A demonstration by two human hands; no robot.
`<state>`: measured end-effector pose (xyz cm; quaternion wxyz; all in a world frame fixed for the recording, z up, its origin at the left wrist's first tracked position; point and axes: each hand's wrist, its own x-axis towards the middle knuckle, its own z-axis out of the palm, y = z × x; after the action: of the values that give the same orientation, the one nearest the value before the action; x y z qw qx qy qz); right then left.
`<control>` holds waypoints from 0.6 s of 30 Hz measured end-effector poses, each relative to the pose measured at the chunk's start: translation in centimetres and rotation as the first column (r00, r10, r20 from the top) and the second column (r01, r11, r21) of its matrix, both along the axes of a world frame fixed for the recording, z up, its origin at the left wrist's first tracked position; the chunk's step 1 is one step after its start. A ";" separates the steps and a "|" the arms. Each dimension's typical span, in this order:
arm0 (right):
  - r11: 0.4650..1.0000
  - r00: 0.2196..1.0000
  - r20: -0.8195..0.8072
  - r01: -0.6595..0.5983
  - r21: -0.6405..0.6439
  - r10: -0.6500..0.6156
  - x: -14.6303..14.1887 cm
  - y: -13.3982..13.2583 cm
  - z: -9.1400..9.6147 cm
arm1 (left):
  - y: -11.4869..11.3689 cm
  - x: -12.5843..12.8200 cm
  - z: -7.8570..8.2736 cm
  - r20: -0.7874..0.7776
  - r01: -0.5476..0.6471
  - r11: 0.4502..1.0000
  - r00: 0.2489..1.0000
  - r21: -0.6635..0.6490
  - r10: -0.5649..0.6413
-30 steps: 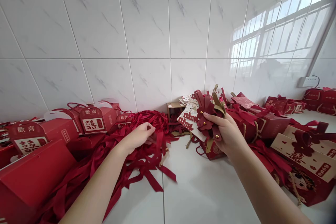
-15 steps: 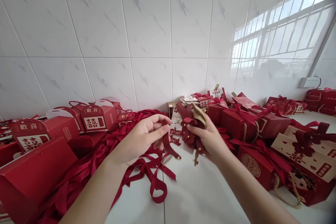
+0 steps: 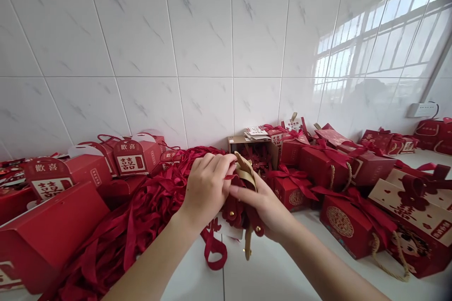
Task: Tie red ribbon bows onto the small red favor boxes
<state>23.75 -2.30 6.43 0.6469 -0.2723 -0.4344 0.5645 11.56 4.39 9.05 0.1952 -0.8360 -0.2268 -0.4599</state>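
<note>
One cardbd box (image 3: 274,154), red pcs (image 3: 254,156) inside; both hands (image 3: 208,186) grip straps (image 3: 253,218).

from here, the straps (image 3: 243,214) are between the left hand (image 3: 207,183) and right hand (image 3: 270,209), over the worktop (image 3: 278,273). a heap of ribbons (image 3: 136,223) lies to the person's left, with gift boxes (image 3: 130,160) beyond it and a large box (image 3: 58,233) nearer, at its left edge. behind the hands, by the wall (image 3: 205,33), stands a carton (image 3: 274,156) with cards (image 3: 256,135) on top. ribboned boxes (image 3: 328,162) spread rightward from there, the power strip (image 3: 422,110) behind them.
</note>
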 end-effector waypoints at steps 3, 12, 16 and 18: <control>0.998 0.996 0.063 0.063 0.006 -0.063 0.1 0.1 -0.1 | 0.5 -0.1 0.2 0.164 0.075 0.986 0.985 -0.150 -0.050; 0.840 0.835 -0.102 0.543 -0.005 -0.541 4.6 1.6 1.3 | 2.7 -1.4 -0.1 -0.212 -0.185 0.654 0.977 -0.734 0.038; 0.765 0.761 -0.118 0.644 0.014 -0.639 5.9 1.3 2.0 | 4.5 -0.5 -3.8 -0.510 -0.371 0.505 0.843 -0.780 -0.169; 0.762 0.760 -0.118 0.647 0.033 -0.640 5.9 1.0 2.2 | 5.6 -0.1 -5.8 -0.515 -0.368 0.496 0.834 -0.786 -0.197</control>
<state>29.67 -1.28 8.68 0.8313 -0.3531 -0.3017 0.3052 11.50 9.95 3.26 -0.1695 -0.8991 -0.4033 -0.0159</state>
